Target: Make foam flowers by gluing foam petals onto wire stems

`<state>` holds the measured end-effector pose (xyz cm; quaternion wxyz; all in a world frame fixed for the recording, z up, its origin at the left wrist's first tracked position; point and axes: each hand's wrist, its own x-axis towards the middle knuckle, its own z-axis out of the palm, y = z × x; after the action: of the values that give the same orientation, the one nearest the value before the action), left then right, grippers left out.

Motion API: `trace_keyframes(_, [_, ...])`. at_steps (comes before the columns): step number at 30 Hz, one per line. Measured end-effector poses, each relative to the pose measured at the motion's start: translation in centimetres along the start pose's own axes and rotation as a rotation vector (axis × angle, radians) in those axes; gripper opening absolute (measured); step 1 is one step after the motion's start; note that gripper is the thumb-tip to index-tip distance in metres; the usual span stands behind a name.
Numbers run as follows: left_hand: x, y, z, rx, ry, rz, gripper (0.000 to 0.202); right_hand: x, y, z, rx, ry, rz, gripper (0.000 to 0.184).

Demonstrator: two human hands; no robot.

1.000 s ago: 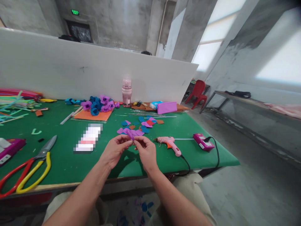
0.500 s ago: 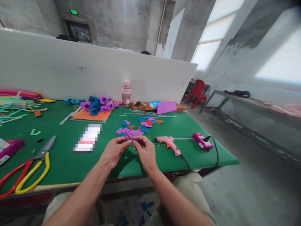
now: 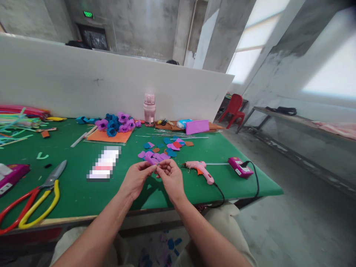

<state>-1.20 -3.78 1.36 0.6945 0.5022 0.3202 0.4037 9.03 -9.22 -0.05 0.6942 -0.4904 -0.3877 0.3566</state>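
My left hand [image 3: 137,178] and my right hand [image 3: 171,178] meet fingertip to fingertip above the near part of the table. Between their thumbs and forefingers they pinch a purple petal [image 3: 151,159], whose upper part shows above the fingers and whose lower end they hide. Just behind lie loose purple, blue and brown petals [image 3: 171,152]. To the right of my right hand a pink glue gun [image 3: 198,167] rests on its side, a glue stick in its back end. Finished purple and blue flowers [image 3: 112,124] are heaped on an orange sheet [image 3: 108,137].
Large scissors [image 3: 51,181] with red and yellow handles lie at the left. A purple power socket [image 3: 240,167] sits near the right edge, with a black cable. At the back, a pink bottle [image 3: 149,111] stands by a white partition [image 3: 116,81]. Thin wires [image 3: 169,133] lie behind the petals.
The petal between my fingers has tilted and sits slightly lower, its purple face showing wider. Both hands stay in nearly the same place; nothing else has visibly moved.
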Motion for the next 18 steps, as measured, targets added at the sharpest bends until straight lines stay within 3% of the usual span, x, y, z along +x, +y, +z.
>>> trace_keyframes(11, [0.22,-0.49,0.08,-0.047,0.046,0.073,0.019,0.03,-0.15,0.23,0.209,-0.069,0.203,0.020])
trace_keyframes(15, [0.17,0.01,-0.12,-0.063,-0.018,0.014,0.022,0.13,-0.30,0.04,0.253,-0.023,0.196,0.017])
trace_keyframes(18, [0.16,0.19,-0.15,-0.096,0.001,-0.036,0.026,0.11,-0.28,0.00,0.280,-0.020,0.209,0.018])
